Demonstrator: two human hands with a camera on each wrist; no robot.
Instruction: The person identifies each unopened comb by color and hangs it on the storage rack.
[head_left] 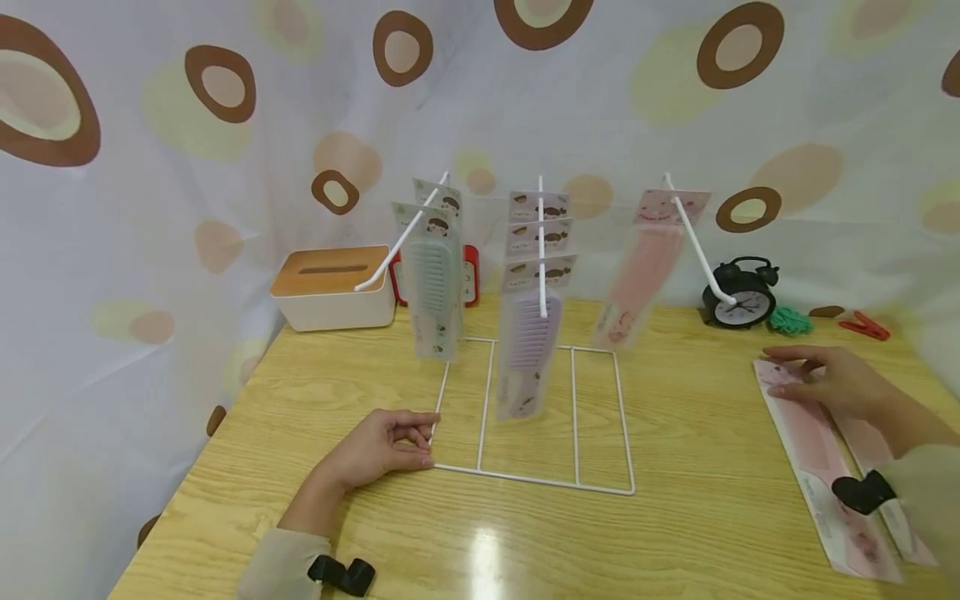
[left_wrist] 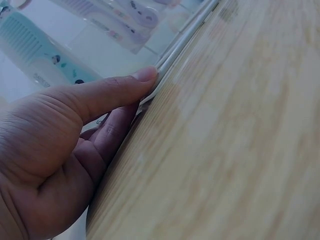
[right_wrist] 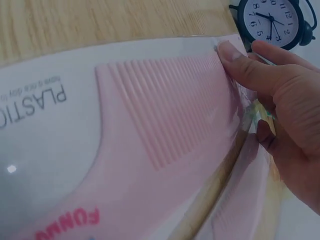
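My left hand grips the front left corner of a white wire rack, thumb against the wire in the left wrist view. Over at the right, my right hand pinches the top end of a packaged pink comb. A second packaged pink comb lies beside it on the table. From the rack's three prongs hang packaged combs: green ones at left, several purple ones in the middle, and a pink one at right.
Behind the rack stand a white tissue box with a wooden lid and a red-framed object, partly hidden. A black alarm clock, a green coil and a red clip sit at the back right. A patterned curtain backs the table.
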